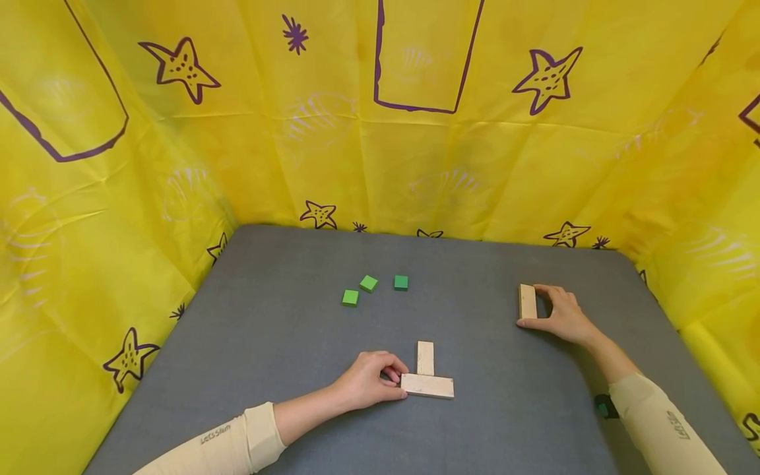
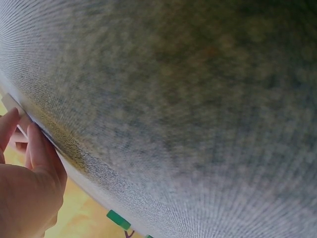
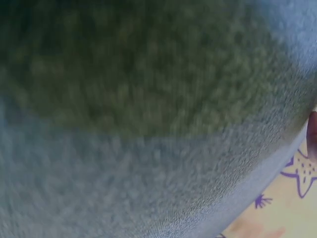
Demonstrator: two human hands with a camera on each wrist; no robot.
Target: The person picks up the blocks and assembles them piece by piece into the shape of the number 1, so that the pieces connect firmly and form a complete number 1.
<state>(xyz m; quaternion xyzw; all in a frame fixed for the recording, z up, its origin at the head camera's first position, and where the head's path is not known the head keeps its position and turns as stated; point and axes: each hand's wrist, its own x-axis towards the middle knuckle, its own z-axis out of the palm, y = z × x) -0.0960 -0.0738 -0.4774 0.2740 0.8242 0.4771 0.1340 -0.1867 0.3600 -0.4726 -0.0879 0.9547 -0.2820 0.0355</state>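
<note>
In the head view a long wooden block (image 1: 429, 386) lies crosswise on the grey table. My left hand (image 1: 371, 381) pinches its left end, thumb at the near corner and index finger at the far one. A shorter wooden block (image 1: 425, 357) meets its far side, forming an upside-down T. Farther right, my right hand (image 1: 561, 315) holds another wooden block (image 1: 527, 302) lengthwise between thumb and fingers. The left wrist view shows the left hand's fingers (image 2: 42, 151) at a pale block edge (image 2: 11, 105). Only a fingertip (image 3: 312, 136) shows in the right wrist view.
Two light green blocks (image 1: 350, 298) and a darker green block (image 1: 400, 283) lie behind the wooden blocks on the grey table (image 1: 285, 343). Yellow cloth (image 1: 332, 158) with purple drawings encloses the back and sides of the table.
</note>
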